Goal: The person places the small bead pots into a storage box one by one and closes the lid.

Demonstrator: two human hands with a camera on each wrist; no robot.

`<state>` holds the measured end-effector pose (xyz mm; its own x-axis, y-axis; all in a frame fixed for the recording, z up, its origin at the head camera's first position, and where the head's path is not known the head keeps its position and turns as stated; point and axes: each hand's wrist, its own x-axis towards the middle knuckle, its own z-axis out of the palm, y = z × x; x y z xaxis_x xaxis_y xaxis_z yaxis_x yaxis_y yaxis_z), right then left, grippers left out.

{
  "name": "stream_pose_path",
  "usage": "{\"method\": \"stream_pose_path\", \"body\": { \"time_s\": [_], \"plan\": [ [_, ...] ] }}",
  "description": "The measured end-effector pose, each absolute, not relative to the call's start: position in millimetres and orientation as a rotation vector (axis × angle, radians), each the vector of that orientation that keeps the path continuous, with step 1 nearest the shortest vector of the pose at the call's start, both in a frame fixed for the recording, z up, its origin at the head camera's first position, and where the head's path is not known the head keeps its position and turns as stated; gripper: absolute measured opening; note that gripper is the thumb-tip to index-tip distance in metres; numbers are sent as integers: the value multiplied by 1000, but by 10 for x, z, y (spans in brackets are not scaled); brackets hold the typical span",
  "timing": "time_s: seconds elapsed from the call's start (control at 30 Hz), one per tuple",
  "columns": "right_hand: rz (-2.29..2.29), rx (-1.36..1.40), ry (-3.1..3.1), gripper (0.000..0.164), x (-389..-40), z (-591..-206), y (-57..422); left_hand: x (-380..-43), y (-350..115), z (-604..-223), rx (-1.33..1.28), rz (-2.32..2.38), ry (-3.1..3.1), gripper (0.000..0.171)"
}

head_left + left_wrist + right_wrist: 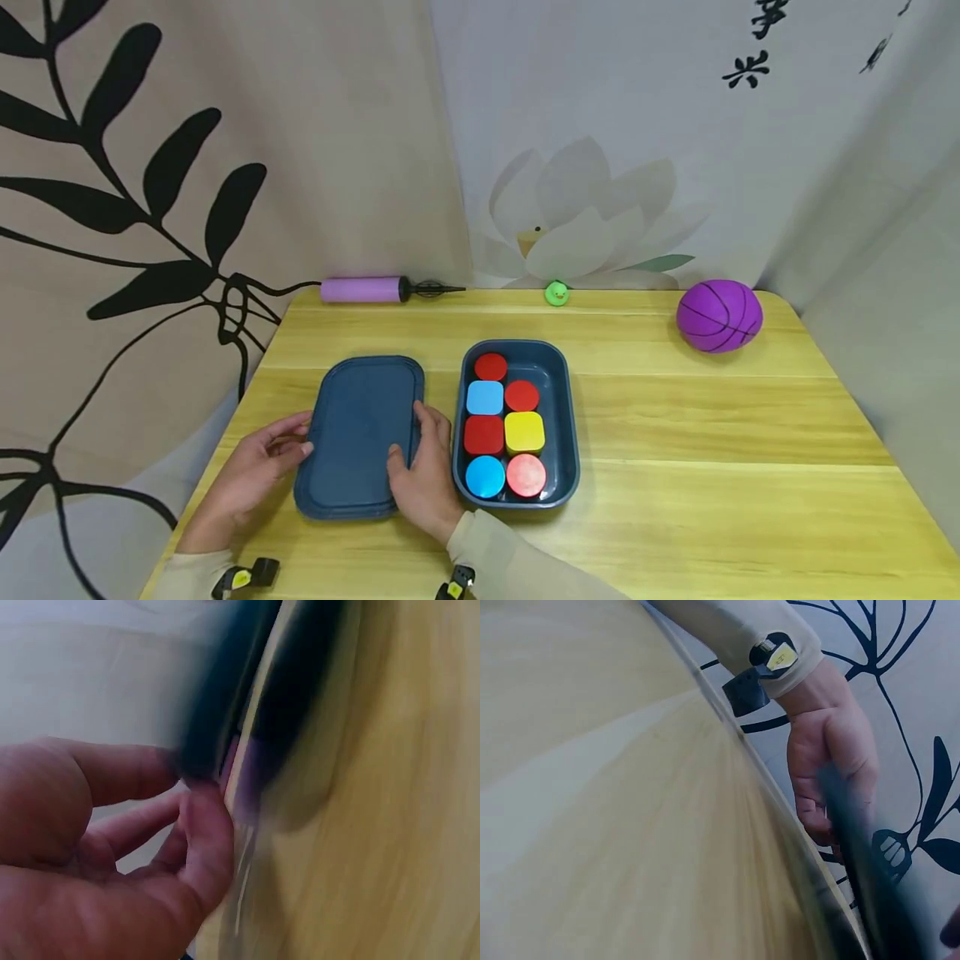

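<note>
A dark blue rectangular lid (363, 433) with rounded corners is between my two hands. At its left edge my left hand (258, 467) pinches it between thumb and fingers; the left wrist view shows this grip on the lid (225, 690), blurred. On the opposite long edge, my right hand (427, 492) grips the lid, thumb toward its lower part. The right wrist view has the lid (874, 877) edge-on, raised off the table. Right of the hands stands a matching blue box (561, 417) holding several red, blue, yellow and pink pieces (523, 432).
Along the back edge of the wooden table (712, 483) lie a purple hand pump (363, 289) with a black nozzle and a small green duck (557, 293). A purple ball (720, 316) with black lines sits at the back right. Printed curtains hang behind.
</note>
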<state>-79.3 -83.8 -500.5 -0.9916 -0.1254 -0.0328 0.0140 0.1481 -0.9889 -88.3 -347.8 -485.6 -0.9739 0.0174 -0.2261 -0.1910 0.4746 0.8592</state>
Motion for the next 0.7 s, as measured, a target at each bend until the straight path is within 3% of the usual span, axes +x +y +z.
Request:
{"method": "stream_pose_path", "body": {
  "time_s": [0.23,0.47,0.7],
  "plan": [
    [-2038,-149,2272,55,-804,-4982,-834,-839,-3621,-4875,-128,1734,2364,63],
    [-2141,-118,2070,53,-756,-4878,-811,-739,-3745,-4825,29,2061,2049,54],
    [-2197,-150,1893,59,-734,-4669,-610,-719,-3732,-4587,147,2010,1985,58]
  ]
}}
